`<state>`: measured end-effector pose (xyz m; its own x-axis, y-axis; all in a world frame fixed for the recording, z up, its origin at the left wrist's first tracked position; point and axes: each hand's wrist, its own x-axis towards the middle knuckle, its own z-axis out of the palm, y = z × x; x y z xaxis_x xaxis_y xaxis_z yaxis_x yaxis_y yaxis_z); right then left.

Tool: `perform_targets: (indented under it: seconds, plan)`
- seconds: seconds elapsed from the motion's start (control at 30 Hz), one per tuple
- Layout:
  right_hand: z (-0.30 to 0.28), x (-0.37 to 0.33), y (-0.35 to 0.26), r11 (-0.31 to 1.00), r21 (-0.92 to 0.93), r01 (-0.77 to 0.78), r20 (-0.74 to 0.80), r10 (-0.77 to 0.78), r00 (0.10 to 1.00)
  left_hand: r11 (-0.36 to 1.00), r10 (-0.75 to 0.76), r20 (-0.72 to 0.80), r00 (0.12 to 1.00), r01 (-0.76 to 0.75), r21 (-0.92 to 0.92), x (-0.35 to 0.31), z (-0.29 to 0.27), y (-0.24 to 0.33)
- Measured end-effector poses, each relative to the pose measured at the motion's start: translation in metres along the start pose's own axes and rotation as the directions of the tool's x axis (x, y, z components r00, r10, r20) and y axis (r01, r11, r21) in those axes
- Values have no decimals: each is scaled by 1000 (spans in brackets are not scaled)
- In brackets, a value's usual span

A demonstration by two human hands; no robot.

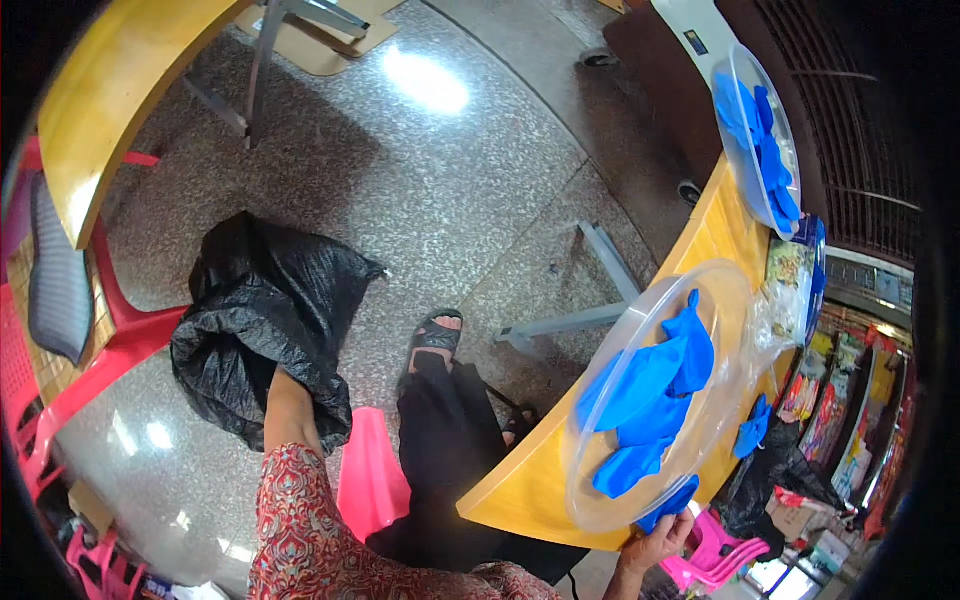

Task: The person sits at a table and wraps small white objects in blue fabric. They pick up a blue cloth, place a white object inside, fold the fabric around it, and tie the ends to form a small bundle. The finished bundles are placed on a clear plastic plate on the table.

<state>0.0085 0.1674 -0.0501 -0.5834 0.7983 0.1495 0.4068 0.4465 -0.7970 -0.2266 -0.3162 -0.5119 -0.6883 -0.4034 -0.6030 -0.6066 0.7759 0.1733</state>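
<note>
My left forearm, in a red patterned sleeve, reaches down into the mouth of a black plastic bag on the floor. The bag hides my left hand and whatever it touches. At the lower right, by the near end of the wooden table, my right hand has its fingers closed on a limp blue piece. Just beyond it stands a clear round plastic basin, with several smooth blue pieces inside. What these pieces are, I cannot make out.
A second clear basin with blue pieces stands farther along the table. Clear plastic packaging and a loose blue piece lie at its right side. Left are a red chair and another table. A pink stool is beside my leg.
</note>
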Motion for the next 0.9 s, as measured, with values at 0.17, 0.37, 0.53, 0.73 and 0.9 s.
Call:
perform_targets:
  seconds: [0.17, 0.37, 0.53, 0.73, 0.9]
  plan:
    - [-1, 4, 6, 1000, 16, -2, 13, 2, 1000, 999, -32, -9, 999, 32, -13, 0, -6, -7]
    - [-7, -1, 10, 994, 78, -80, 14, 79, 997, 999, -42, 2, 999, 42, -22, 5, -7, -3]
    - [3, 3, 5, 999, 29, 24, 15, -25, 1000, 997, -67, 6, 998, 67, -27, 12, -9, -5]
    - [6, 0, 4, 996, 80, -27, -13, 29, 1000, 996, -82, 20, 996, 83, -44, 14, -9, -6]
    - [9, 1, 6, 991, 120, -62, -32, 66, 997, 988, -112, 26, 993, 114, -105, 8, -19, -15]
